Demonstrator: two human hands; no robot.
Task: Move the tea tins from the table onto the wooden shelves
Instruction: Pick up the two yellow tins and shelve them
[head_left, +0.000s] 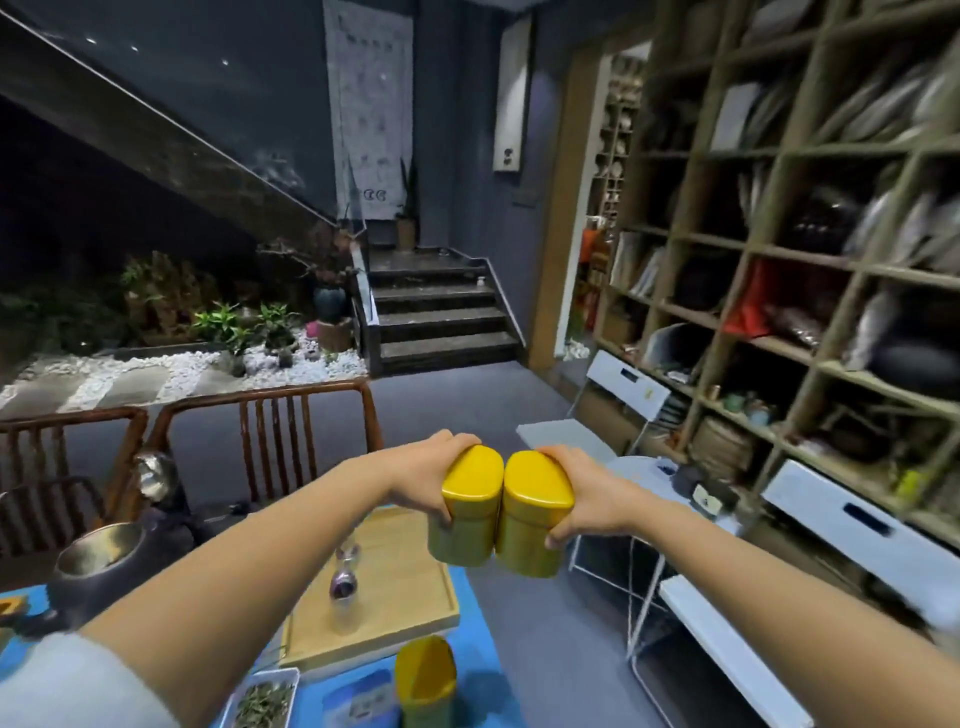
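Bare forearms; a pale grey sleeve (78, 680) is pushed up the left arm.

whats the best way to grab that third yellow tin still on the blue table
Judging from its pose, take the upright yellow metal tea tin around its body just below the lid, coming from above and the side. It stands on the blue table beside the wooden tray, its tall, narrow sides suiting a wrap-around grip.

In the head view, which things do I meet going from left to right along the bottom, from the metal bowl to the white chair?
Metal bowl → tray of dry leaves → wooden board → yellow tin on the table → white chair.
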